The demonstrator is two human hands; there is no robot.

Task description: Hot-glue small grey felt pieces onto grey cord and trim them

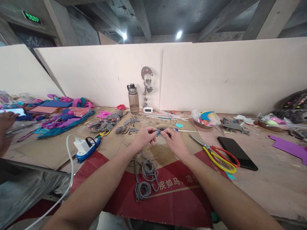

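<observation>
My left hand [145, 136] and my right hand [174, 140] meet over the cardboard, fingertips pinched close together. Between them is a small blue piece [157, 132], mostly covered by the fingers; its exact kind does not show. Coils of grey cord [146, 174] lie below my hands on the red part of the cardboard [177, 207]. A light blue cloud-shaped cutout [179, 126] rests just beyond my right hand. Behind that hand lies a thin tool with a dark blue handle [177, 129]. Scissors with red and yellow handles [216, 156] lie open to the right.
A black phone [237, 152] lies beside the scissors. A water bottle [133, 99] and a small clock [148, 110] stand at the back, near a grey moon-shaped hanging ornament [146, 76]. A blue-white power strip [87, 150] sits left. At far left, another person's hand [6, 120] holds a phone.
</observation>
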